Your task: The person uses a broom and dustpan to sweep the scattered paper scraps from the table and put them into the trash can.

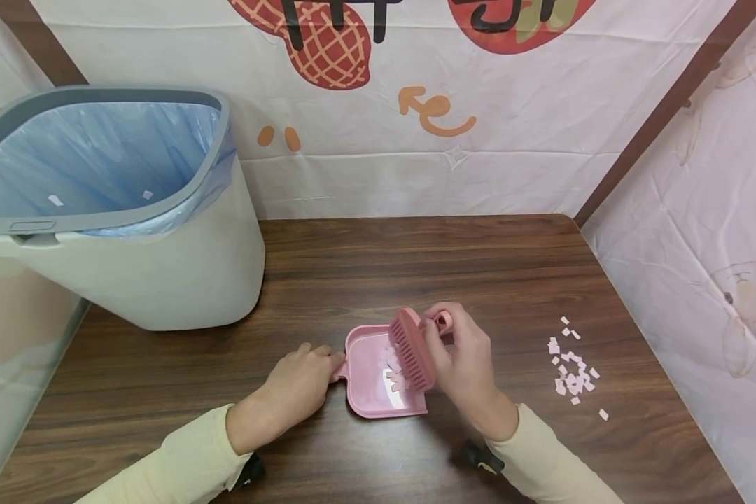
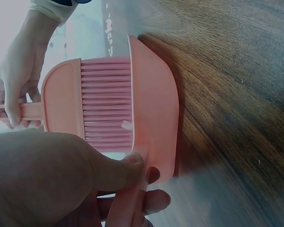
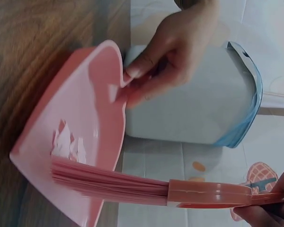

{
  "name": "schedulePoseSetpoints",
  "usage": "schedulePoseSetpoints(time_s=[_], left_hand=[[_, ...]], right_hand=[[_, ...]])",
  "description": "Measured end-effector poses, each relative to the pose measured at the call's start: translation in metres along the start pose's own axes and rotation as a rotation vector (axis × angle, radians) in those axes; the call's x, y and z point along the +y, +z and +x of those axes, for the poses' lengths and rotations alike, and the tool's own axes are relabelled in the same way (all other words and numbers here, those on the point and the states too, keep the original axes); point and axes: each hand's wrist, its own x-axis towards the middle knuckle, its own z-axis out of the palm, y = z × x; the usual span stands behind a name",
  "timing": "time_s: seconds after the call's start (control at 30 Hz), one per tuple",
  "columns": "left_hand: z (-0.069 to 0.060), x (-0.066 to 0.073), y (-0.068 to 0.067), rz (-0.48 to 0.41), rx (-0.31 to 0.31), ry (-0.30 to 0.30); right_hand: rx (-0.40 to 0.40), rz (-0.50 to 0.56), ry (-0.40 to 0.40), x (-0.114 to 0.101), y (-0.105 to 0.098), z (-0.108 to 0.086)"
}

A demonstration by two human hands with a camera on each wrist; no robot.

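The pink dustpan (image 1: 362,367) lies flat on the tabletop (image 1: 416,266), roughly midway between its left and right edges; the near edge is cut off by the bottom of the head view. The left hand (image 1: 304,383) pinches the dustpan's short handle between thumb and curled fingers, which hide most of it. The right hand (image 1: 466,360) is closed around the handle of a pink brush (image 1: 418,350), tilted with its bristles reaching down into the pan. Inside the pan lie pale paper scraps (image 3: 64,144), partly covered by the brush in the head view, so their number is hard to make out. Near the right edge of the tabletop is a scattered cluster of loose scraps (image 1: 576,381), some overlapping.

By the far left corner stands a pale grey bin (image 1: 208,280), cut off on its left side. Its blue liner (image 1: 132,150) carries two white bits (image 1: 55,200); the bottom is hidden. Behind the far edge hangs a printed cloth (image 1: 365,178), its top out of view.
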Motion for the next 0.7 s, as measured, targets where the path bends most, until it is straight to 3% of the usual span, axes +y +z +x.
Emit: schedulePoseSetpoints(time_s=[0.23, 0.7], left_hand=[[-0.0010, 0.0002, -0.0006, 0.003, -0.008, -0.006], [-0.0012, 0.0009, -0.0016, -0.015, -0.029, -0.014]], right_hand=[[0.017, -0.030, 0.024, 0.0061, -0.0075, 0.0033], [-0.105, -0.025, 0.096, 0.0058, -0.0082, 0.0025]])
